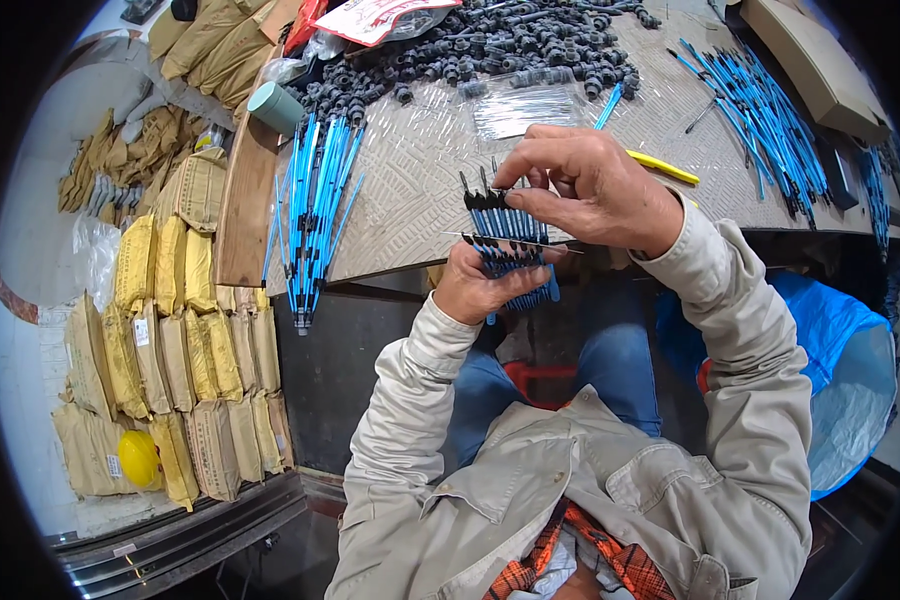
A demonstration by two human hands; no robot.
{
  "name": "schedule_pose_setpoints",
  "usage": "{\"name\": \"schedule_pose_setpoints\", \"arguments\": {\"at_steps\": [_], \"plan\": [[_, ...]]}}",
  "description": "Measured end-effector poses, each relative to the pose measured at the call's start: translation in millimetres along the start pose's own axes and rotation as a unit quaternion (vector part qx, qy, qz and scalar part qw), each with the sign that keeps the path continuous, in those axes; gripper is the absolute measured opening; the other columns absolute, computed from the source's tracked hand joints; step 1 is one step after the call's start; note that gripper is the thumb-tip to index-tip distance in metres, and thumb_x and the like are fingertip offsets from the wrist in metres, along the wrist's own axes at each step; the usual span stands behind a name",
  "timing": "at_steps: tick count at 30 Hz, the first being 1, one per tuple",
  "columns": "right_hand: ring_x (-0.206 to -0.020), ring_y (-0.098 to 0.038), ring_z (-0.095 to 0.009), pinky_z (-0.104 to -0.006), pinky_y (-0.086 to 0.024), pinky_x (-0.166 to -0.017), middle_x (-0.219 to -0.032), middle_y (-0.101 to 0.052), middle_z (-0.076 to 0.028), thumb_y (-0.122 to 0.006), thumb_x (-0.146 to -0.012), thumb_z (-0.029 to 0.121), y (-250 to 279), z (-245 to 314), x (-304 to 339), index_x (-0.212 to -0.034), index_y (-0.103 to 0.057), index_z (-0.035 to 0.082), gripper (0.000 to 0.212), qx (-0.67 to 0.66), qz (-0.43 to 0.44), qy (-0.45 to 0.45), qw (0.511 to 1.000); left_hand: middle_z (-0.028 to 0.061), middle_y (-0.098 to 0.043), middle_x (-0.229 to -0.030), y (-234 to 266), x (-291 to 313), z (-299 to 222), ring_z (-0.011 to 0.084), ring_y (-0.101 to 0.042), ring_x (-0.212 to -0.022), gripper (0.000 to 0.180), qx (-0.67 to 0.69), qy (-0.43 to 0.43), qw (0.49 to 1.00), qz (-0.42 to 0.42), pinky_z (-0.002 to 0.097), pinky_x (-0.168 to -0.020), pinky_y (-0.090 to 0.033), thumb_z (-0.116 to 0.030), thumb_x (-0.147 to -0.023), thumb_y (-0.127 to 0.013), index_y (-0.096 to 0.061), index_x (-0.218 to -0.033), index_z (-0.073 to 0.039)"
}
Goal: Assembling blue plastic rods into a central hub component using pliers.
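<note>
Over the near table edge, my left hand [480, 285] is closed around a row of blue umbrella ribs [497, 222] with black joints. A thin metal wire [545, 244] lies crosswise through or along the row; which one I cannot tell. My right hand [585, 185] comes in from the right, its thumb and index finger pinched at the black upper end of one rib. Several thin metal tips stick up beside those fingers. The lower part of the row is partly hidden behind my left fingers.
Black plastic fittings [470, 50] are heaped at the back. A bag of metal wires [525, 108] and yellow-handled pliers [662, 166] lie beyond my hands. Blue ribs rest at left [315, 210] and right [770, 130]. A green cup [275, 108] stands at left; a cardboard box [815, 65], far right.
</note>
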State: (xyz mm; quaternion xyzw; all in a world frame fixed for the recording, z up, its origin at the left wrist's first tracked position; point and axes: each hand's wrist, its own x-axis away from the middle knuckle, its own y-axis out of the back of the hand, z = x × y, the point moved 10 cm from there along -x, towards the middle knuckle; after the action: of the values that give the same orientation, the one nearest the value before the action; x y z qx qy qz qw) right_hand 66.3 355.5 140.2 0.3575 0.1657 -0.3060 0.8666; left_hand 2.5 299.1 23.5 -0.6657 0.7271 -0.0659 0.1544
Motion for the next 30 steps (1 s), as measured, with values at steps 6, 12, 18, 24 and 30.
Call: {"name": "schedule_pose_setpoints", "arguments": {"at_steps": [6, 12, 18, 24, 30], "plan": [[-0.055, -0.040, -0.009, -0.0209, -0.032, -0.046, -0.071, -0.053, -0.002, -0.067, -0.074, 0.006, -1.3, 6.9, -5.1, -0.082, -0.062, 0.004, 0.009, 0.081, 0.032, -0.015, 0.996, 0.0101, -0.068, -0.089, -3.6, 0.4, -1.8, 0.0164, -0.065, -0.081, 0.030, -0.017, 0.003, 1.000, 0.013, 0.0227, -0.074, -0.051, -0.002, -0.071, -0.071, -0.063, -0.100, -0.003], [-0.057, -0.042, -0.009, -0.0217, -0.033, -0.047, -0.071, -0.052, -0.002, -0.068, -0.074, 0.009, -4.6, -3.7, -5.1, -0.082, -0.062, 0.004, 0.011, 0.012, 0.046, -0.080, 0.996, 0.0103, -0.068, -0.091, -1.0, 1.1, -0.4, 0.0164, -0.065, -0.082, 0.031, -0.012, 0.004, 1.000, 0.013, 0.0227, -0.075, -0.051, -0.001, -0.071, -0.071, -0.063, -0.101, -0.002], [-0.058, -0.043, -0.010, -0.0230, -0.034, -0.048, -0.071, -0.052, -0.002, -0.068, -0.074, 0.009, -9.8, -0.4, -5.1, -0.081, -0.062, 0.004, 0.011, -0.094, 0.031, 0.015, 0.995, 0.0161, -0.066, -0.095, -2.7, 2.7, -0.1, 0.0312, -0.062, -0.094, 0.034, -0.019, 0.008, 0.998, 0.051, 0.0384, -0.089, -0.047, 0.001, -0.073, -0.067, -0.059, -0.105, 0.000], [-0.058, -0.043, -0.011, -0.0235, -0.034, -0.049, -0.071, -0.052, -0.002, -0.066, -0.074, 0.007, -10.9, 6.8, -10.0, -0.081, -0.061, 0.005, 0.008, 0.009, 0.055, -0.006, 0.998, 0.0158, -0.066, -0.095, 0.2, 3.6, 6.4, 0.0312, -0.062, -0.095, 0.035, -0.039, 0.019, 0.997, 0.056, 0.0380, -0.089, -0.047, 0.002, -0.072, -0.068, -0.059, -0.106, 0.000], [-0.057, -0.043, -0.012, -0.0242, -0.034, -0.049, -0.071, -0.052, -0.002, -0.064, -0.072, 0.003, -10.6, 5.8, -10.7, -0.080, -0.060, 0.004, 0.009, 0.019, 0.046, 0.000, 0.999, 0.0158, -0.065, -0.096, -3.4, 3.3, 3.8, 0.0300, -0.062, -0.094, 0.035, -0.012, 0.016, 0.998, 0.060, 0.0365, -0.088, -0.047, 0.002, -0.071, -0.068, -0.059, -0.105, 0.000]]}}
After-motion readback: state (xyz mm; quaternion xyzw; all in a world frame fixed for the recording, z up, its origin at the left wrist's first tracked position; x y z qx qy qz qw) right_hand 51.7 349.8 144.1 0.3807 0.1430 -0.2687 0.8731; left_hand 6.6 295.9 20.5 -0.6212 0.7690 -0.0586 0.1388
